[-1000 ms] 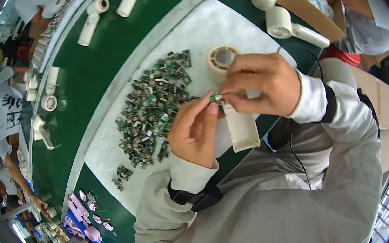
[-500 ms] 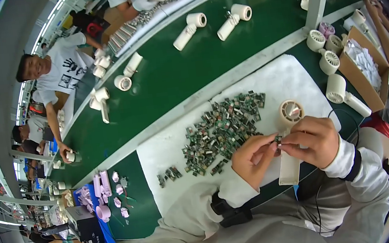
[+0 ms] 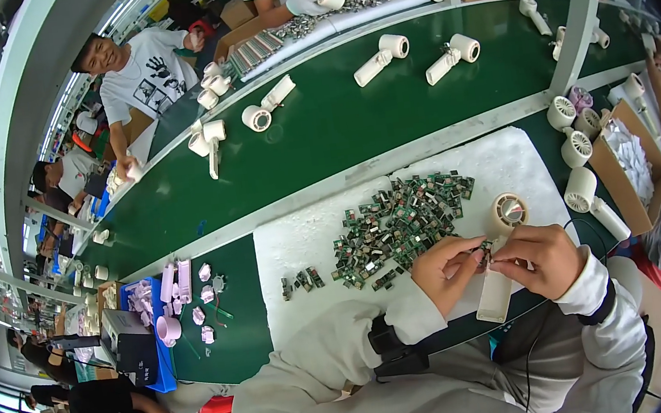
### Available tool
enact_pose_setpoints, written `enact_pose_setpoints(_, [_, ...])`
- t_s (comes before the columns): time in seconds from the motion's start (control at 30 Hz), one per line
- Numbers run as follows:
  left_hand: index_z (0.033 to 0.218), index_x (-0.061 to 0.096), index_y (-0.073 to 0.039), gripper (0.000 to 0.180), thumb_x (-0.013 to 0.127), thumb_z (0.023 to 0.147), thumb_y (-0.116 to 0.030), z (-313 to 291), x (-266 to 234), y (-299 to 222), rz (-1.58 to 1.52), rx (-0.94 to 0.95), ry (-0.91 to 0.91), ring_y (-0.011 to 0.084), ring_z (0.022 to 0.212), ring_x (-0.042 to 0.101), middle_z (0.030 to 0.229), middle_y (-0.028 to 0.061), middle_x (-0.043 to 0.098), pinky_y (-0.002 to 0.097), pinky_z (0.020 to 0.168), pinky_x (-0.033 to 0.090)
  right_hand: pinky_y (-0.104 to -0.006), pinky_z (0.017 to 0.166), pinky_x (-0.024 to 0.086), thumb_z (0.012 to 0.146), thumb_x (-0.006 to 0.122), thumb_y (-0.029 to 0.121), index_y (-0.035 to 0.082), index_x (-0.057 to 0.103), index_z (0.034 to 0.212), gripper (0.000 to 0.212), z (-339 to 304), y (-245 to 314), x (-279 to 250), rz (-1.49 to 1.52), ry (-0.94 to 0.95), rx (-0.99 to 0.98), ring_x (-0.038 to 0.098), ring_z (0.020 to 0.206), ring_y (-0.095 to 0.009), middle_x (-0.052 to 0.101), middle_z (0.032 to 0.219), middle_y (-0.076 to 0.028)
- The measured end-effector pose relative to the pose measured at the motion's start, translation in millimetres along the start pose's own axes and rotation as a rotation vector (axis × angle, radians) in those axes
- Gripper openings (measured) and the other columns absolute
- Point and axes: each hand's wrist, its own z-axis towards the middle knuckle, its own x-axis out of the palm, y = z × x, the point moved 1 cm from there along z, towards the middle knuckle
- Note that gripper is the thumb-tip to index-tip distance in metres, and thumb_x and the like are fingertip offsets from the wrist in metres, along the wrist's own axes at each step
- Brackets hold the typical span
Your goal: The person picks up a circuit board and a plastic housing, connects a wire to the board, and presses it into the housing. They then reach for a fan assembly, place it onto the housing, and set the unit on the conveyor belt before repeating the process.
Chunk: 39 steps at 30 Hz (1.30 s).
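Observation:
My left hand (image 3: 448,276) pinches a small green circuit board (image 3: 486,246) between thumb and fingers. Close against it, my right hand (image 3: 545,261) is closed in a pinch at the board's edge; whatever lies between its fingertips is too small to make out. Below both hands is a cream-white handheld fan housing, its round head (image 3: 509,209) beyond my fingers and its open, trough-like handle (image 3: 494,299) toward me. My fingers hide the part between. Left of my hands, a heap of small circuit boards (image 3: 399,227) lies on a white foam sheet (image 3: 294,248), with several set apart (image 3: 303,282).
A green conveyor (image 3: 314,138) behind a metal rail carries white fan housings (image 3: 383,60). At right stand round white parts (image 3: 576,149) and a carton (image 3: 631,169) of white pieces. At left are pink parts (image 3: 177,283) and a blue tray (image 3: 166,375). A metal post (image 3: 578,19) rises at right. Co-workers sit around.
My view has shifted, so the bench appears farther right and lower. My hands stay together at the board, the right fingers slightly repositioned. A co-worker's hand at far left has drawn back from the conveyor.

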Motion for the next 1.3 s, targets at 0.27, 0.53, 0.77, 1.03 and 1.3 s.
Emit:
enact_pose_setpoints(0.27, [0.124,0.062,0.005,0.026,0.057,0.098,0.003,-5,5,-2,-0.075,0.021,-0.04,0.0175,0.104,0.065,0.115,0.0124,0.062,0.0278,0.089,0.053,-0.0346,0.057,0.05,0.083,0.074,0.004,0.0,0.072,0.093,0.011,-1,4,-1,-0.023,-0.057,0.15,0.063,0.063,-0.026,0.063,0.079,-0.011])
enact_pose_setpoints(0.53, [0.121,0.065,0.003,0.025,0.062,0.097,-0.002,1,-3,-10,0.206,0.073,-0.167,0.0144,0.096,0.064,0.112,0.0097,0.065,0.0267,0.086,0.053,-0.0368,0.058,0.052,0.084,0.071,0.006,0.0,0.071,0.095,0.013,5,-7,16,-0.069,-0.182,0.036,0.064,0.066,-0.028,0.063,0.083,-0.01])
enact_pose_setpoints(0.77, [0.12,0.067,0.0,0.023,0.062,0.097,-0.001,7,10,-9,0.154,0.015,-0.185,0.0133,0.094,0.064,0.109,0.0094,0.064,0.025,0.078,0.054,-0.0369,0.058,0.053,0.083,0.071,0.007,0.004,0.071,0.093,0.011,-4,-17,19,-0.162,-0.225,0.027,0.065,0.066,-0.027,0.063,0.083,-0.008])
enact_pose_setpoints(1.03, [0.121,0.067,0.0,0.025,0.063,0.097,0.0,0,10,-10,0.204,0.063,-0.181,0.014,0.091,0.066,0.113,0.0103,0.064,0.0257,0.076,0.055,-0.035,0.055,0.052,0.081,0.071,0.008,0.006,0.07,0.091,0.011,-7,-18,21,-0.086,-0.317,-0.029,0.064,0.064,-0.024,0.061,0.081,-0.006])
enact_pose_setpoints(1.3, [0.117,0.07,-0.001,0.024,0.066,0.093,0.002,-1,4,-14,0.427,0.175,-0.186,0.0171,0.086,0.067,0.104,0.0118,0.067,0.0272,0.074,0.054,-0.0339,0.051,0.05,0.076,0.072,0.005,0.005,0.067,0.085,0.01,2,-15,19,-0.103,-0.321,-0.12,0.059,0.057,-0.023,0.055,0.073,-0.005])
